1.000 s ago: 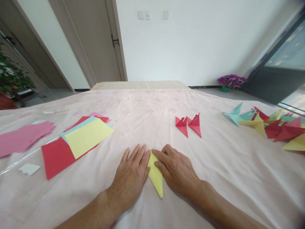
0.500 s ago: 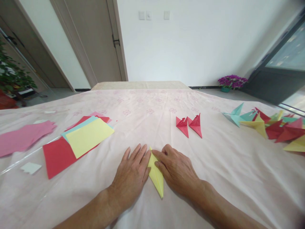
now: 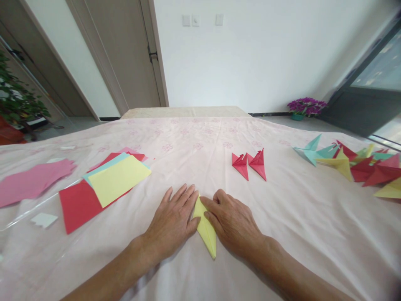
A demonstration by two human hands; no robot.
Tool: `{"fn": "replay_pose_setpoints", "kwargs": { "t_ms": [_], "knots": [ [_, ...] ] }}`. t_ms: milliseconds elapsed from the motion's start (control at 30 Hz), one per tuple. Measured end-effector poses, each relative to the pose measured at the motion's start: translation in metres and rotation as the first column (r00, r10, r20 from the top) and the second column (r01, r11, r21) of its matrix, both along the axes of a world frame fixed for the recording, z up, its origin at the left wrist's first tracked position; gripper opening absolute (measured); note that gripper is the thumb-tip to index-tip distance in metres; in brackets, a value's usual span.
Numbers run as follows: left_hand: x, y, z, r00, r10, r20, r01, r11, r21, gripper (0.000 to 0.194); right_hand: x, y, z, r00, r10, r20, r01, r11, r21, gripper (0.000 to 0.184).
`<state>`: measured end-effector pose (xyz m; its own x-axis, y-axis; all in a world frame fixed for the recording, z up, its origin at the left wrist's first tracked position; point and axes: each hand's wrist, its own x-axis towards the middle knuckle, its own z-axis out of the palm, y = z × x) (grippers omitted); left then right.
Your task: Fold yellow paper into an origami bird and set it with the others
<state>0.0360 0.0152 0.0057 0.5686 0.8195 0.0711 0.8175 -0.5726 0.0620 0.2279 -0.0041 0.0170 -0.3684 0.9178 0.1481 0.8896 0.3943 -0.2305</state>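
Note:
A narrow diamond of folded yellow paper (image 3: pixel 207 236) lies on the cloth with its lower tip toward me and a crease along its length. My left hand (image 3: pixel 173 219) rests flat along its left edge, fingers stretched out, the thumb on the paper. From the other side, my right hand (image 3: pixel 233 217) holds the diamond down with index finger and thumb, its other fingers curled in. Beyond my right hand, two folded red paper cranes (image 3: pixel 249 164) lie side by side.
Left of my hands is a fanned stack of coloured paper sheets (image 3: pixel 120 179), with pink sheets (image 3: pixel 34 182) and a white scrap (image 3: pixel 44 220) farther left. Several finished paper cranes (image 3: pixel 360 163) are heaped at the right. A pale flowered tablecloth (image 3: pixel 188 159) covers the table.
My left hand has shifted slightly up along the yellow paper, and its thumb now reaches farther onto the paper. My right hand stays in nearly the same place.

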Motion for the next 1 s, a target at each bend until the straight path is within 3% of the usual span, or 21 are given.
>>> {"fn": "replay_pose_setpoints", "kwargs": {
  "t_ms": [333, 600, 833, 1000],
  "knots": [
    [-0.003, 0.002, -0.009, 0.997, -0.067, -0.032, 0.069, 0.995, 0.071, 0.053, -0.001, -0.001, 0.001, 0.999, -0.001, 0.040, 0.000, 1.000, 0.025, 0.016],
    [-0.003, 0.003, -0.005, 0.998, -0.066, -0.023, 0.067, 0.997, 0.045, 0.047, 0.009, -0.003, 0.003, 0.995, 0.014, -0.103, -0.020, 0.999, -0.050, 0.021],
    [-0.003, 0.002, -0.007, 0.999, -0.038, 0.001, 0.038, 0.998, 0.058, 0.045, 0.015, -0.008, -0.008, 0.985, 0.104, -0.136, -0.098, 0.994, 0.047, 0.021],
    [-0.002, 0.002, -0.005, 1.000, -0.017, 0.007, 0.016, 0.999, 0.046, 0.045, 0.014, -0.012, -0.002, 0.985, 0.162, -0.065, -0.156, 0.985, 0.079, 0.021]
  ]
}}
